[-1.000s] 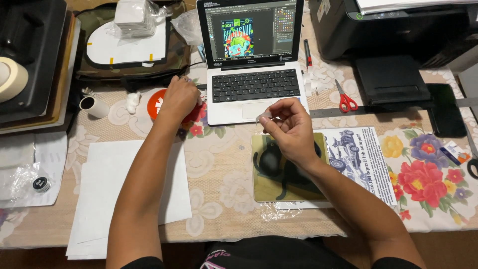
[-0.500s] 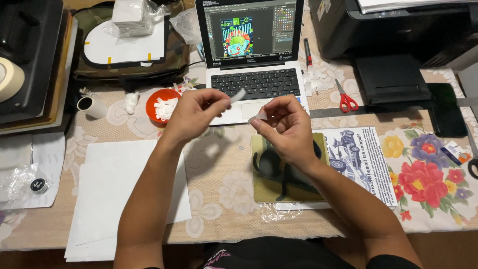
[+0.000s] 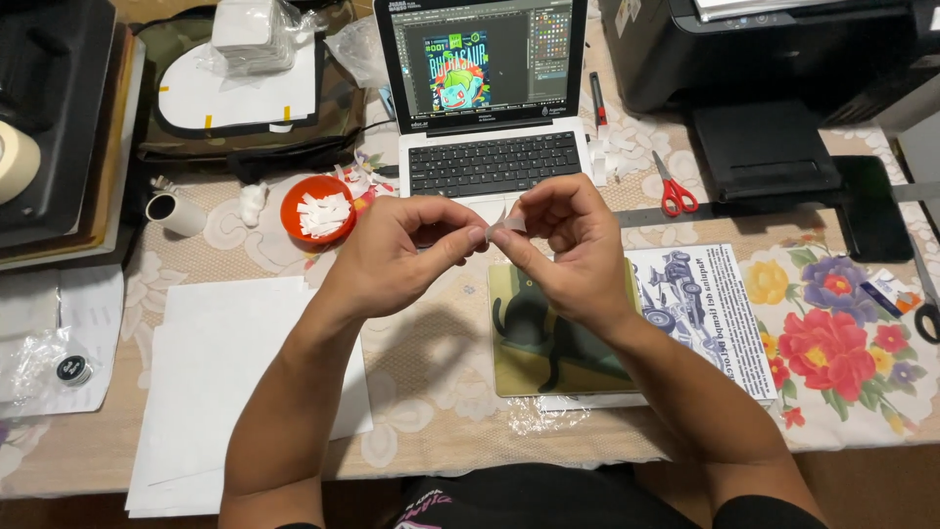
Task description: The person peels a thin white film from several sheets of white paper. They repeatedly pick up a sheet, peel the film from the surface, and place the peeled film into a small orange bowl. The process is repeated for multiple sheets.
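**Both hands pinch a small white scrap above the desk**

I see my left hand and right hand meeting in mid-air just in front of the laptop, fingertips pressed together on one small white scrap. Each hand grips it between thumb and forefinger; the other fingers are curled in. The scrap sits between the two hands, above the near edge of the laptop and clear of the tabletop.

Directly under my right hand lies a green card with a dark cat shape, its near edge resting on a clear plastic sleeve. Touching its right edge is a printed sheet with a blue drawing. To the left of my left forearm a stack of white paper reaches to the front edge of the table; between that stack and the green card there is a bare strip of patterned cloth where my left arm passes.

Just beyond my left hand stands a small orange bowl of white scraps, near the laptop's left corner. Farther left are a small white roll and a dark tray stack at the table's left edge. Right of the laptop, red-handled scissors lie beside a black ruler that runs toward the printer. The flowered cloth by my right forearm is open room.
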